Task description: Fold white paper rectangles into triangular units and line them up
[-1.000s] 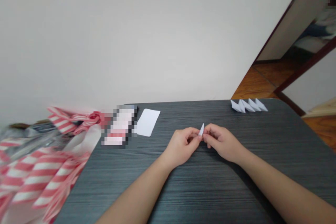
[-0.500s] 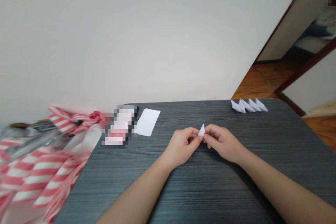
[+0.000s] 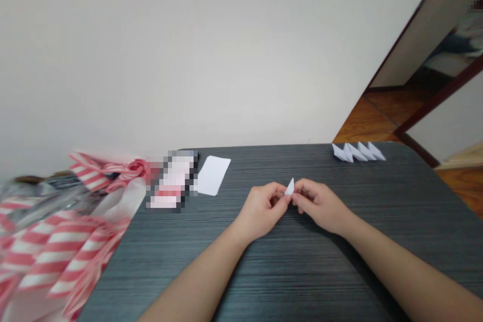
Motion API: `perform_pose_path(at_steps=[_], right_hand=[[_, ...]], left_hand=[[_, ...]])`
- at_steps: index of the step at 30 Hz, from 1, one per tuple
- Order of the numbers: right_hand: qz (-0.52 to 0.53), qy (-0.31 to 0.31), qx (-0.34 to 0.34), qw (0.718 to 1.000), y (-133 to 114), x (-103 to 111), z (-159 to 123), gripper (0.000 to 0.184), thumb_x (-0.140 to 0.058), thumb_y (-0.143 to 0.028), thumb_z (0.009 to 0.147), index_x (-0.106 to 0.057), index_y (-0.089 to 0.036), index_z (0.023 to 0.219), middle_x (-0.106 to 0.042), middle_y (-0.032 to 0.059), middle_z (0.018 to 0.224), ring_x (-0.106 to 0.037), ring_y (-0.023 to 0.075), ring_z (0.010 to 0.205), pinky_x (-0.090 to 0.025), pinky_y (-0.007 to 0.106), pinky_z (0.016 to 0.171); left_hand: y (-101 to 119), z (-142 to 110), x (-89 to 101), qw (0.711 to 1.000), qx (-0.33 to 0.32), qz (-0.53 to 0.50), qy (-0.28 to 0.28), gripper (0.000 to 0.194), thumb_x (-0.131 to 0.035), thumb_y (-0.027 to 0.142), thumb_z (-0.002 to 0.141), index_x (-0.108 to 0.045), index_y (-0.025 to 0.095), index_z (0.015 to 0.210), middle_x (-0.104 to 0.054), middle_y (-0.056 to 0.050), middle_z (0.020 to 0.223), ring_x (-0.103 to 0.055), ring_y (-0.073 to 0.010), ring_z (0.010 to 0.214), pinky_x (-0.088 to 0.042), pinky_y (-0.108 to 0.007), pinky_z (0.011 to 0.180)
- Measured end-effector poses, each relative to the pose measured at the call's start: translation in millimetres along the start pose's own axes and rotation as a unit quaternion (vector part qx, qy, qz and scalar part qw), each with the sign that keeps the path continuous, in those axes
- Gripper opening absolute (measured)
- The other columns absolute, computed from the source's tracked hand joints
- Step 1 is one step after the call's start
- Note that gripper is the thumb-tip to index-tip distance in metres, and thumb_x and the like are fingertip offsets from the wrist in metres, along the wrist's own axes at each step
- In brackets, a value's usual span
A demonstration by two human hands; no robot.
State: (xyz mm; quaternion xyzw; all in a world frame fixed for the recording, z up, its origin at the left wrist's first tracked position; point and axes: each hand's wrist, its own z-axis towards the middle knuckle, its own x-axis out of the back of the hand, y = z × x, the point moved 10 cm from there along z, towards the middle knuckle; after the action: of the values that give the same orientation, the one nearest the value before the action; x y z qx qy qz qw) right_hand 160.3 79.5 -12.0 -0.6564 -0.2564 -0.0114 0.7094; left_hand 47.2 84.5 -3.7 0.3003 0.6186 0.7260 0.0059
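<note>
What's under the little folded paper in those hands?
The folded white paper piece sits above the dark table; its lower end is hidden between the left hand and right hand.

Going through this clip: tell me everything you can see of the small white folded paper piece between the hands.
The small white folded paper piece is a narrow wedge with a pointed tip, standing up and leaning slightly. It looks like plain, thin paper; any fine creases are too small to tell. Its lower part is hidden by the fingers of the left hand and right hand, which pinch it between them. It is held above the dark grey wood-grain table, without touching it.
</note>
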Motion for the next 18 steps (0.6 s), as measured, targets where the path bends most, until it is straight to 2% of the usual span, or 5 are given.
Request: perform_pose_path(at_steps=[7, 12, 18], right_hand=[[-0.007, 0.006, 0.009, 1.0, -2.8, 0.5, 0.4, 0.011, -0.052, -0.02, 0.091, -0.058, -0.02, 0.082, -0.054, -0.0035, 0.064, -0.051, 0.0122, 0.058, -0.039, 0.024, 0.057], [-0.016, 0.023, 0.005, 1.0, -5.8, 0.6, 1.2, 0.011, -0.05, -0.015, 0.088, -0.058, -0.019, 0.082, -0.054, -0.0035, 0.065, -0.05, 0.0121, 0.059, -0.039, 0.024, 0.058], [-0.095, 0.043, 0.002, 0.995, -10.3, 1.6, 2.2, 0.013, -0.05, -0.014, 0.084, -0.056, -0.019, 0.074, -0.054, -0.0025, 0.064, -0.049, 0.0133, 0.06, -0.036, 0.025, 0.057]], left_hand=[[2.3, -0.6, 0.5, 1.0, -0.004, 0.013, 0.006, 0.022, -0.055, 0.033, 0.091, -0.069, 0.015, 0.09, -0.068, -0.001, 0.07, -0.052, -0.0103, 0.057, -0.037, -0.021, 0.054], [5.9, -1.3, -0.5, 0.999, -0.018, 0.03, 0.004, 0.02, -0.055, 0.031, 0.092, -0.069, 0.016, 0.093, -0.071, -0.002, 0.077, -0.057, -0.0111, 0.06, -0.039, -0.021, 0.056], [9.5, -2.3, -0.9, 0.997, -0.035, 0.071, 0.009, 0.018, -0.056, 0.03, 0.092, -0.068, 0.018, 0.095, -0.074, -0.003, 0.084, -0.063, -0.0133, 0.066, -0.042, -0.022, 0.059]])
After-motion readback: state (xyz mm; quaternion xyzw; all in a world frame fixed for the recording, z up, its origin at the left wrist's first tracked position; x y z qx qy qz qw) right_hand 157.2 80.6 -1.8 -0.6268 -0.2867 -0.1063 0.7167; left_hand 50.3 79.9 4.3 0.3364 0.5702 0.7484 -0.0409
